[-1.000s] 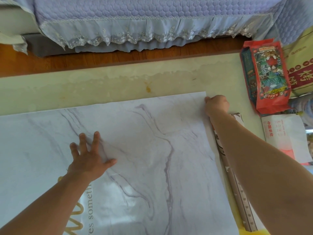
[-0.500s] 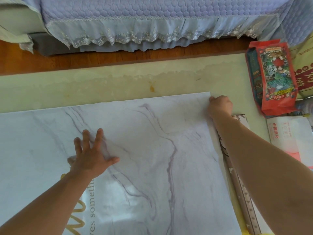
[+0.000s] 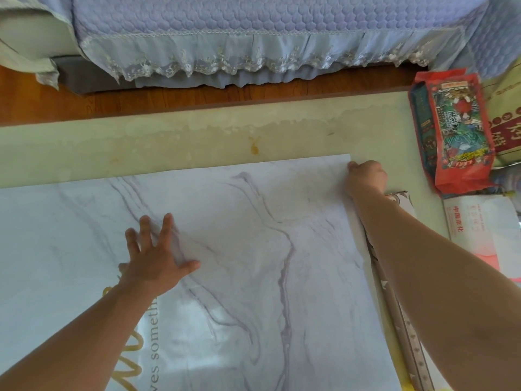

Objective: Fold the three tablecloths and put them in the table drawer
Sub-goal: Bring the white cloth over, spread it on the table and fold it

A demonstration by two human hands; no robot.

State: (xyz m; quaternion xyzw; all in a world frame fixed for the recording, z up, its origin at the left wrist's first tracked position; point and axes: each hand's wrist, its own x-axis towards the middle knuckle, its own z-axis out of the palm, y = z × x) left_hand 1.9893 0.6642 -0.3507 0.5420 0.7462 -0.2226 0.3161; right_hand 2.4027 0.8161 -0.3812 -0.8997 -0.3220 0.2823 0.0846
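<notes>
Head view — steeply downward, close.

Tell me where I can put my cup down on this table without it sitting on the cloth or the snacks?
The bare strip of table between the far wooden edge and the marble tablecloth is free. There is also a small gap between the right hand and the red snack bag. The right side is crowded with that bag and a white packet.

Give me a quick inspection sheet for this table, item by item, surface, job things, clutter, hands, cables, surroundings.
Surface: pale green table, stained near the far edge.
Job's things: marble-print tablecloth spread flat; patterned cloth edge beneath at the right.
Clutter: red snack bag, white packet.
Hands: left hand pressed flat on the cloth; right hand pinches its far corner.
Cables: nothing seen.
Surroundings: lavender quilted cover, wood floor.
</notes>
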